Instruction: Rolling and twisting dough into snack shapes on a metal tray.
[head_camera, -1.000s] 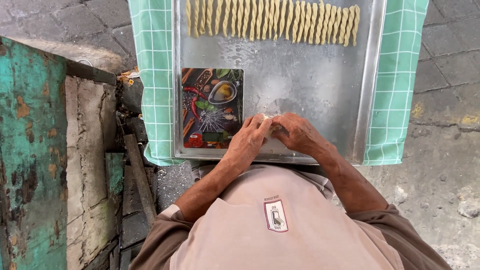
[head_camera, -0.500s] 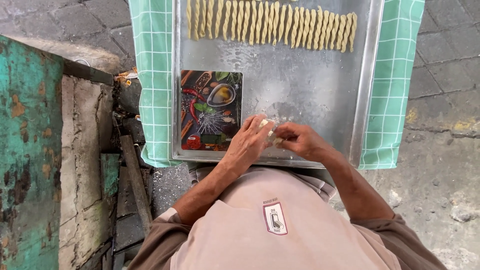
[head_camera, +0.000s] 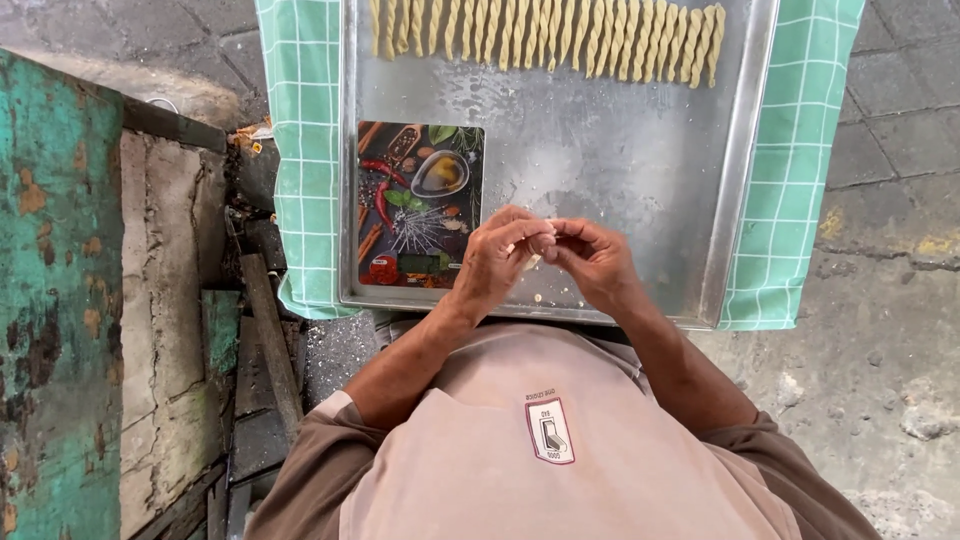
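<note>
Here, the left hand (head_camera: 497, 262) and right hand (head_camera: 595, 262) pinch a small, pale, mostly hidden dough piece (head_camera: 541, 247) between fingertips.

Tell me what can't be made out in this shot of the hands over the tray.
Head view:
- Dough piece: mostly covered by left hand and right hand; shape unclear.
- Row of twisted dough sticks: tops cut by the upper edge.
- Metal tray: far end out of frame.
- Kitchen scale: display too small.

outdoor food-making spot | paving stones (head_camera: 150, 40) | metal tray (head_camera: 620, 160) | twisted dough sticks (head_camera: 545, 38)
</note>
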